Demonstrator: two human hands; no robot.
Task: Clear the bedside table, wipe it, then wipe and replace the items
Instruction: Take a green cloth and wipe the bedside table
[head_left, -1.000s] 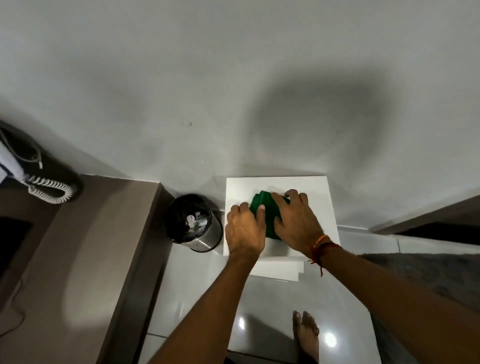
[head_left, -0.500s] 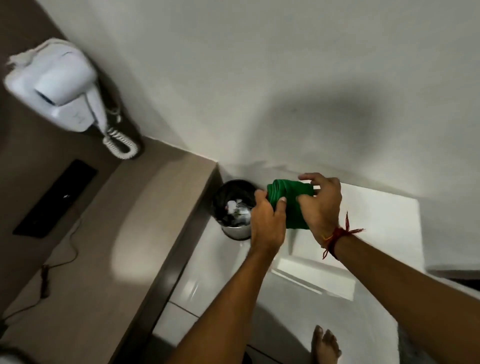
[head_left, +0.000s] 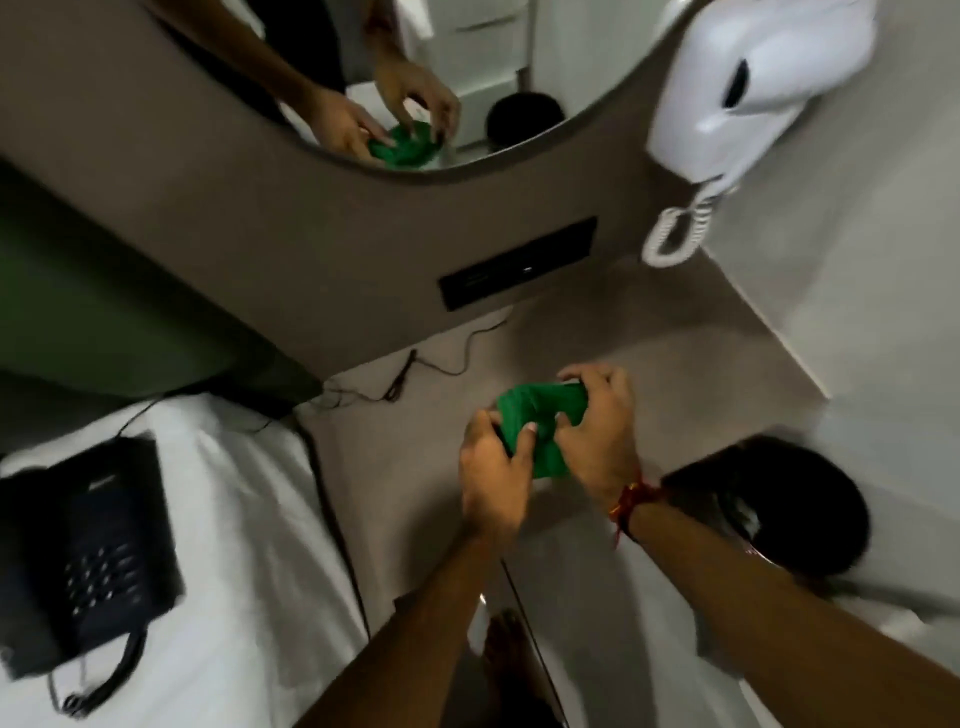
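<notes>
A green cloth (head_left: 540, 423) is bunched between both my hands above the beige bedside table (head_left: 649, 338). My left hand (head_left: 493, 478) grips its near left side and my right hand (head_left: 597, 426), with a red thread at the wrist, grips its far right side. A black desk telephone (head_left: 88, 551) lies on the white bed sheet (head_left: 249, 519) at the lower left, its cord trailing beside it. A thin black cable (head_left: 415, 364) runs across the back of the table top.
A black waste bin (head_left: 800, 504) stands on the floor right of the table. A white wall-mounted hair dryer (head_left: 753, 83) with a coiled cord hangs at the upper right. A mirror (head_left: 415, 78) above reflects my hands. A black socket panel (head_left: 519, 270) sits in the back wall.
The view has swung left from the white stool and bin to the bedside table and bed. Both hands have carried the green cloth over the table top.
</notes>
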